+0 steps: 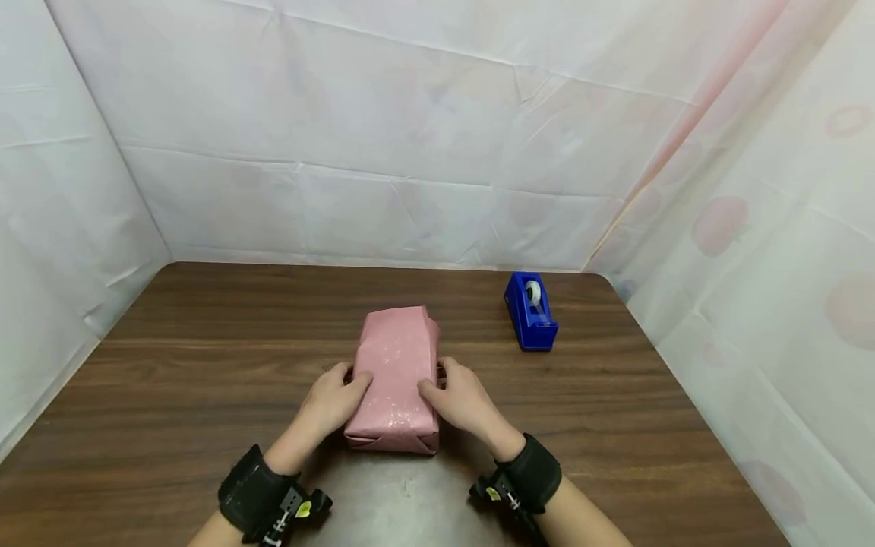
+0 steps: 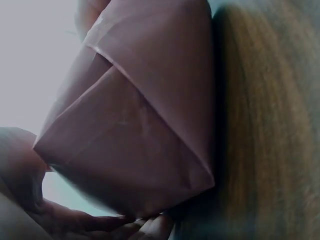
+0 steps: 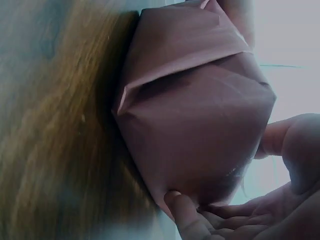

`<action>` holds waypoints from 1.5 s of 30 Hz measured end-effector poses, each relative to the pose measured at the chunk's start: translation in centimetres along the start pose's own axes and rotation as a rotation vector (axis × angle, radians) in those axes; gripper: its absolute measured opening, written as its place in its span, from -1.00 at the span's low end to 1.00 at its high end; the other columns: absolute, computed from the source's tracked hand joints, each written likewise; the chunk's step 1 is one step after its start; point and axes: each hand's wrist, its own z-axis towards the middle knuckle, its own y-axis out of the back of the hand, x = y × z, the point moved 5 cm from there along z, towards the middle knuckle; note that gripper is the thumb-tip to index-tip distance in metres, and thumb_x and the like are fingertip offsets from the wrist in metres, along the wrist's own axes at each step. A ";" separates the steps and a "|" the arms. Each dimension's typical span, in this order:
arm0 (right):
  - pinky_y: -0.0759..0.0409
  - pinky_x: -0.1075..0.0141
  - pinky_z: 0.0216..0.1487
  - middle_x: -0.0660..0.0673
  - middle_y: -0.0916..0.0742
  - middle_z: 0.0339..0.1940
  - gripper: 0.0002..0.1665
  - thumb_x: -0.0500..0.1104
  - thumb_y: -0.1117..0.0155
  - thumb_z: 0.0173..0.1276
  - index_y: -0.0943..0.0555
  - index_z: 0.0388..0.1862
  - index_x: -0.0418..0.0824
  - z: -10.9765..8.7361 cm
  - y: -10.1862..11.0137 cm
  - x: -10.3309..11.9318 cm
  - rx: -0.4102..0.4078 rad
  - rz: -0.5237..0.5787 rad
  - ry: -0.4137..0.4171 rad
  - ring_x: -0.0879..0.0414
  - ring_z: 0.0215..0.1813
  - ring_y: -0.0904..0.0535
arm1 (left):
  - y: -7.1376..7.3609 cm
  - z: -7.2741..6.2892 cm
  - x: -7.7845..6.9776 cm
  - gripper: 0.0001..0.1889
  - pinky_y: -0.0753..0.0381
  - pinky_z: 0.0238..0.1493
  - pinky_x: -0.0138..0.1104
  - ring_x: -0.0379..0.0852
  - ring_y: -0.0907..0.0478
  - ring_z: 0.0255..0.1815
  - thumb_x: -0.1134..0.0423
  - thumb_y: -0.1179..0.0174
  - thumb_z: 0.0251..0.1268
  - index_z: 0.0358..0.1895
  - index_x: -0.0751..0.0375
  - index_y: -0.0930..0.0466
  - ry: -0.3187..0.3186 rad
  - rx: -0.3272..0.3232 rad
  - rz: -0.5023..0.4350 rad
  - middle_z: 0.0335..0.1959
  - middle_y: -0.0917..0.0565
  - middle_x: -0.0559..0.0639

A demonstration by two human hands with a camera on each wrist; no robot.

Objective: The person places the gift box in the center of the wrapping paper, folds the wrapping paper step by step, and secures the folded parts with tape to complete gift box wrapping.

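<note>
A box-shaped parcel in glossy pink wrapping paper (image 1: 395, 372) rests on the table in front of me. My left hand (image 1: 333, 399) grips its left side, thumb on the top edge and fingers down the side. From the right, my right hand (image 1: 465, 395) holds it the same way. In the left wrist view, the near end of the parcel (image 2: 135, 115) has triangular paper folds. The right wrist view also shows folded flaps on the parcel (image 3: 195, 115), with fingertips (image 3: 182, 207) against its lower edge. The contents are hidden.
A blue tape dispenser (image 1: 533, 315) with a white roll stands at the back right of the brown wooden table (image 1: 239, 319). Pale curtains (image 1: 383, 137) hang behind the table and along both sides. Each wrist wears a black strap (image 1: 256, 490) with a small camera.
</note>
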 end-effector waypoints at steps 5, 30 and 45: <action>-0.59 0.17 -0.08 -0.21 -0.69 -0.03 -0.43 0.01 -0.14 0.31 -0.47 0.17 -0.32 -0.4 0.0 0.1 -0.005 0.008 0.003 0.06 -0.06 -0.64 | -0.2 -0.7 -0.5 -0.41 -0.43 0.17 0.03 0.19 -0.48 0.21 0.00 0.00 0.37 0.29 0.38 -0.36 -0.030 -0.046 -0.037 0.22 -0.51 0.33; -0.63 0.28 -0.21 -0.18 -0.68 -0.01 -0.31 -0.12 -0.25 0.23 -0.38 0.34 -0.27 -1.7 1.7 1.8 -0.262 0.114 0.137 0.04 -0.07 -0.63 | -1.4 -3.0 -2.8 -0.27 -0.47 0.03 -0.05 0.08 -0.46 0.08 0.30 -0.27 0.12 0.40 0.30 -0.23 -0.339 -0.372 -0.301 0.20 -0.44 0.23; -0.55 0.25 -0.10 -0.10 -0.54 0.15 -0.39 -0.22 -0.32 0.13 -0.45 0.22 -0.11 -2.3 2.0 2.4 -0.367 0.109 0.305 0.11 0.04 -0.48 | -1.9 -4.0 -3.6 -0.16 -0.42 0.07 -0.13 -0.06 -0.36 0.15 0.43 -0.36 -0.07 0.40 0.14 -0.25 -0.461 -0.482 -0.334 0.26 -0.33 0.14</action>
